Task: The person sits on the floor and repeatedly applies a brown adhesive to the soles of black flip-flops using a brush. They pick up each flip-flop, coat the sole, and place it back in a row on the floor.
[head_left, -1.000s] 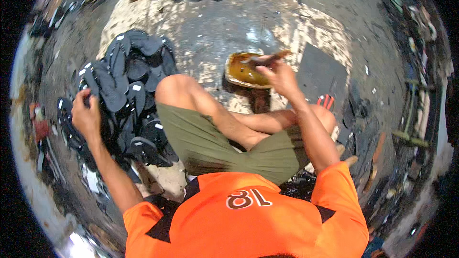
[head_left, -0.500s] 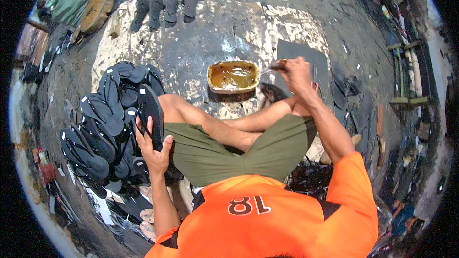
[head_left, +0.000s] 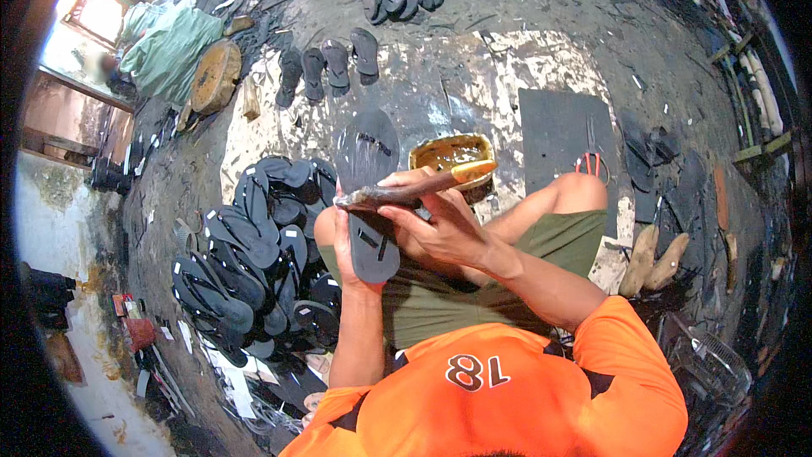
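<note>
A black flip-flop (head_left: 373, 258) stands in front of me, gripped along its left edge by my left hand (head_left: 347, 245). It shows a face with dark slots, and its far half (head_left: 359, 131) has a shiny wet film. My right hand (head_left: 452, 224) is closed around a brush (head_left: 414, 190). The brush's yellow handle end points right, and its dark head lies across the middle of the flip-flop, by my left fingers. Just beyond my right hand sits a tub (head_left: 491, 152) of glossy amber liquid, partly hidden by the brush.
A heap of black flip-flops (head_left: 245, 245) lies by my left knee. Two pairs (head_left: 337, 66) rest at the mat's far edge, several more (head_left: 393, 2) beyond. To the right are a dark sheet (head_left: 558, 135), red-handled scissors (head_left: 596, 167) and wooden foot forms (head_left: 655, 258).
My left hand has moved from the heap to the middle with a flip-flop. My right hand has brought the brush left from beside the tub onto it. The view has shifted.
</note>
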`<state>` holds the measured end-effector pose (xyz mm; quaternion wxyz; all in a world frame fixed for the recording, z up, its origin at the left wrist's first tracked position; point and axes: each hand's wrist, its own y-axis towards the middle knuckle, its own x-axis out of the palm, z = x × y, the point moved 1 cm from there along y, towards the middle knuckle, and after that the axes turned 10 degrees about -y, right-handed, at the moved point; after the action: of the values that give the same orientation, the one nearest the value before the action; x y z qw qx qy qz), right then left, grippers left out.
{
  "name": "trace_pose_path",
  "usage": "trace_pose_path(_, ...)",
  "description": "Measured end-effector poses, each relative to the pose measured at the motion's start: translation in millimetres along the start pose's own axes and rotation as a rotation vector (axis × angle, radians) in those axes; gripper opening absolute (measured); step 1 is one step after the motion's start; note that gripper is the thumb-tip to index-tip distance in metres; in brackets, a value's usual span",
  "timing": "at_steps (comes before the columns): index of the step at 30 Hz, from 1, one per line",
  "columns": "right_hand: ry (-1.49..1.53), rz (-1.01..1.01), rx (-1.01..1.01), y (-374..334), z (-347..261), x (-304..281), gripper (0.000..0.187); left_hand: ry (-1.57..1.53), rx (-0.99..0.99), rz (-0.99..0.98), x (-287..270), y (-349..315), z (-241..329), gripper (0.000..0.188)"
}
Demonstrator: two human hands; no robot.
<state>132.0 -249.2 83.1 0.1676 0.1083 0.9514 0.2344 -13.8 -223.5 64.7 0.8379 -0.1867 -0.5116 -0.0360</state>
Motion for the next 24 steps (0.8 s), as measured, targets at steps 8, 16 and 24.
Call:
trace_pose_path(8,0.028,0.286,0.393,47,23,-55,0.038,0.004,-0.097,-0.291,-26,-10,-8,0.05)
trace_pose_path(16,0.043,0.231,0.09,60,8,-68,0.027,-0.005,-0.034,-0.177,-1,-23,-16,0.05)
trace_pose_path(24,-0.62,0.049,-0.395,-14,-2,-26,0.034,-0.164,0.003,-0.152,24,23,-14,0.043)
